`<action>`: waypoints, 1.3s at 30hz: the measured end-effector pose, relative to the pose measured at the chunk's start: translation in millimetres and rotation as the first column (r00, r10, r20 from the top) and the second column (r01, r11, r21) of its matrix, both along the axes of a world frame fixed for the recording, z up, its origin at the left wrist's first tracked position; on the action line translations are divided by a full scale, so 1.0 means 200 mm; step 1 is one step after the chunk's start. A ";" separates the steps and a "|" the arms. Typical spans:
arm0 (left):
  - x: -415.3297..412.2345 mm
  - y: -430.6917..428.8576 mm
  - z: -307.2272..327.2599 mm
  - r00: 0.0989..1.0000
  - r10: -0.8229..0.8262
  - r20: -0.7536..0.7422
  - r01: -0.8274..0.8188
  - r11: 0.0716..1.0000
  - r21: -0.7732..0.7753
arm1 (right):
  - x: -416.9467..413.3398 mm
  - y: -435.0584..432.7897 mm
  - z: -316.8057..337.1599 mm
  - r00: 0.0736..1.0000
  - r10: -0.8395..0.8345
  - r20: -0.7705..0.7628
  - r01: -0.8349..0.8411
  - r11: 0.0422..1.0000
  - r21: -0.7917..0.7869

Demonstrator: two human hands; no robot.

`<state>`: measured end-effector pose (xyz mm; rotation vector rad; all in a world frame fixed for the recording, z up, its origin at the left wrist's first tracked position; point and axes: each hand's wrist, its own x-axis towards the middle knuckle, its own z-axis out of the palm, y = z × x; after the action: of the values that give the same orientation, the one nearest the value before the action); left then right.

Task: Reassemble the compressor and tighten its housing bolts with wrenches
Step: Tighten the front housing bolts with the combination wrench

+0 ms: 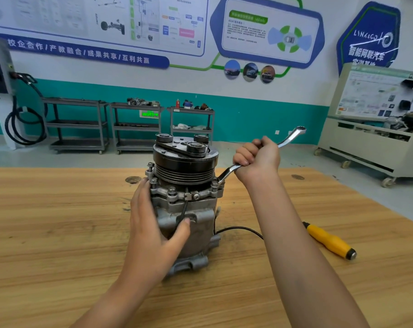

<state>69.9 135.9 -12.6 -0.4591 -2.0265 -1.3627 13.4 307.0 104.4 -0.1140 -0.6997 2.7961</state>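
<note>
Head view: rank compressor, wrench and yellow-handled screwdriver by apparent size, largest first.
1. compressor: clearly largest.
2. wrench: longer than the third, though the right hand covers its middle.
3. yellow-handled screwdriver: shorter but thicker, tip hidden, so 2 and 3 are close.

Reaching forward with both bare forearms, bracing the side of the compressor (196, 209) with the flat left hand (153, 223), thumb spread across its front, and clenching the wrench (293, 136) in the raised, fisted right hand (257, 157).
</note>
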 end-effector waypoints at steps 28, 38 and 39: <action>0.01 0.01 0.00 1.000 -0.003 0.016 0.003 1.000 0.000 | -0.07 0.08 -0.11 1.000 -0.006 0.017 0.007 0.998 -0.061; -0.01 0.00 -0.02 1.000 0.015 0.003 -0.015 1.000 -0.014 | 0.19 -0.07 -0.27 0.830 -0.519 -0.204 0.524 0.851 -0.035; 0.00 0.00 -0.02 1.000 0.016 0.009 -0.015 1.000 -0.013 | 0.20 -0.09 -0.28 0.815 -0.533 -0.227 0.542 0.840 -0.024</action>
<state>68.9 136.6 -15.9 -0.4429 -2.0432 -1.3453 54.2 289.9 49.0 0.0148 -0.5602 2.2015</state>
